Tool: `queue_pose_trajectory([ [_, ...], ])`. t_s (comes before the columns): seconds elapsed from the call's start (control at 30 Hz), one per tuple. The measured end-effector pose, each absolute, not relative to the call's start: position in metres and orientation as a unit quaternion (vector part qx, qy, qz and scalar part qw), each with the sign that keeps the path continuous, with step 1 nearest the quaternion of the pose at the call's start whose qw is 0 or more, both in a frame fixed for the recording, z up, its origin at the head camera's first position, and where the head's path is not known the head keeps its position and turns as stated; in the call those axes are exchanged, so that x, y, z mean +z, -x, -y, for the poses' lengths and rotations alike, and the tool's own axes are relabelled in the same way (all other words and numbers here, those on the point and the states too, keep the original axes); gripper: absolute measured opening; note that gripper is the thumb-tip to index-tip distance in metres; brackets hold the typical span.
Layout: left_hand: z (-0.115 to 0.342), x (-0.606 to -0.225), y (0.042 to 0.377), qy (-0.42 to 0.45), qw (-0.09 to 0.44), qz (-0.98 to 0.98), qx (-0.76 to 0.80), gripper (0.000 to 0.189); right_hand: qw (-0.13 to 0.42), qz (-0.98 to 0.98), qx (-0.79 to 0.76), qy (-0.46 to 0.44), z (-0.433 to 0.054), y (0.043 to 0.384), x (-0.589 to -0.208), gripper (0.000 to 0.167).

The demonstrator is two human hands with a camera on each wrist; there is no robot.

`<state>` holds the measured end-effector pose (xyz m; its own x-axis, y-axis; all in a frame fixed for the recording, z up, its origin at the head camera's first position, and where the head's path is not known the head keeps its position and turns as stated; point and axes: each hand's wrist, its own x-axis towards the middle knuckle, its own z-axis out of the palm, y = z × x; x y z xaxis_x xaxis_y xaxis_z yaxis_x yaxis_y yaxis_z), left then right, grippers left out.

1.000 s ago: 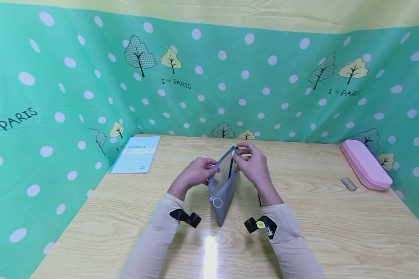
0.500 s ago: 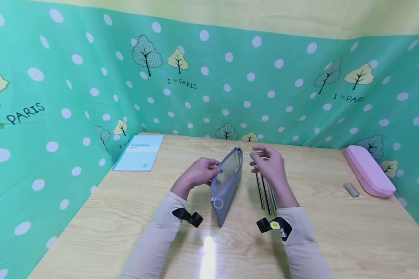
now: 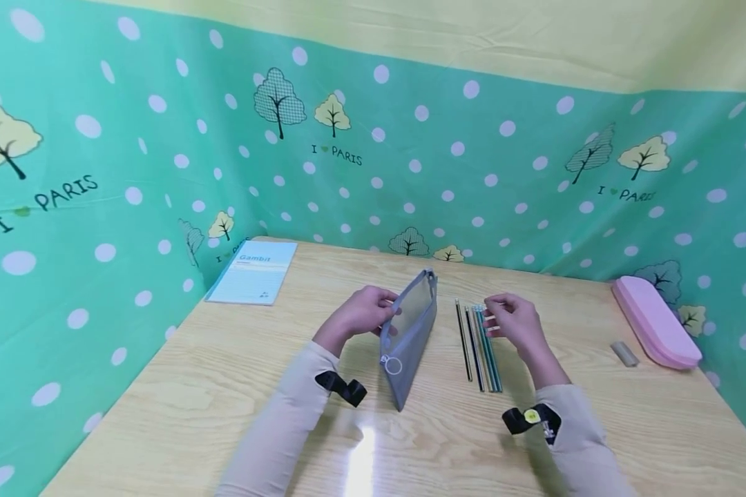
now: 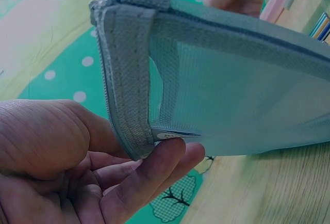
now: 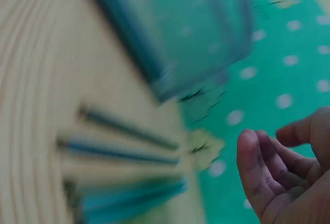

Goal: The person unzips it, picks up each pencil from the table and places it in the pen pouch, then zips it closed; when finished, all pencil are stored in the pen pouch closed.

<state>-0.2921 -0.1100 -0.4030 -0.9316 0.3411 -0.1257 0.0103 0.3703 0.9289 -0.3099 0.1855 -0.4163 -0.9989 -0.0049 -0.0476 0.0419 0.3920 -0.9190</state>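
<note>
A grey mesh zip pouch [image 3: 421,342] stands tilted on the table in the head view, its zip mouth gaping and a white ring hanging from the zip pull. My left hand [image 3: 367,310] pinches its left upper edge between thumb and fingers; the left wrist view shows fingertips against the mesh pouch [image 4: 232,84]. Several pencils [image 3: 489,355], dark and teal, lie side by side to the right of the pouch. Just over their far ends hovers my right hand [image 3: 512,321], fingers loosely bent. Nothing shows between those fingers in the right wrist view, which is blurred.
On the left a blue notebook [image 3: 255,273] lies near the back edge. At far right rests a pink pencil case [image 3: 655,321], with a small grey block [image 3: 624,353] beside it. A green dotted curtain [image 3: 410,166] rises behind the wooden table [image 3: 273,386].
My right hand has let go of the zip at the pouch's far end and moved right to the pencils, uncovering them. My left hand keeps its grip on the pouch.
</note>
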Motion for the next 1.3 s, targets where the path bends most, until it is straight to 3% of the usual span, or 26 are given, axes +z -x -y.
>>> queue_pose_trajectory([
  [0.23,0.110,-0.402,0.292,-0.107,0.147,-0.814,0.551,0.039,0.081,-0.890,-0.447,-0.026,-0.203,0.331,-0.440,0.038],
  [0.43,0.110,-0.402,0.295,-0.117,0.151,-0.818,0.542,0.039,0.102,-0.903,-0.416,-0.027,-0.214,0.336,-0.455,0.033],
  [0.8,0.114,-0.400,0.294,-0.114,0.154,-0.815,0.547,0.039,0.088,-0.912,-0.401,-0.025,-0.210,0.339,-0.463,0.027],
  [1.07,0.115,-0.403,0.294,-0.115,0.154,-0.813,0.549,0.039,0.028,-0.958,-0.284,0.023,-0.203,0.336,-0.464,0.028],
  [1.3,0.114,-0.402,0.293,-0.115,0.156,-0.811,0.552,0.040,0.024,-0.965,-0.261,0.026,-0.201,0.335,-0.463,0.027],
])
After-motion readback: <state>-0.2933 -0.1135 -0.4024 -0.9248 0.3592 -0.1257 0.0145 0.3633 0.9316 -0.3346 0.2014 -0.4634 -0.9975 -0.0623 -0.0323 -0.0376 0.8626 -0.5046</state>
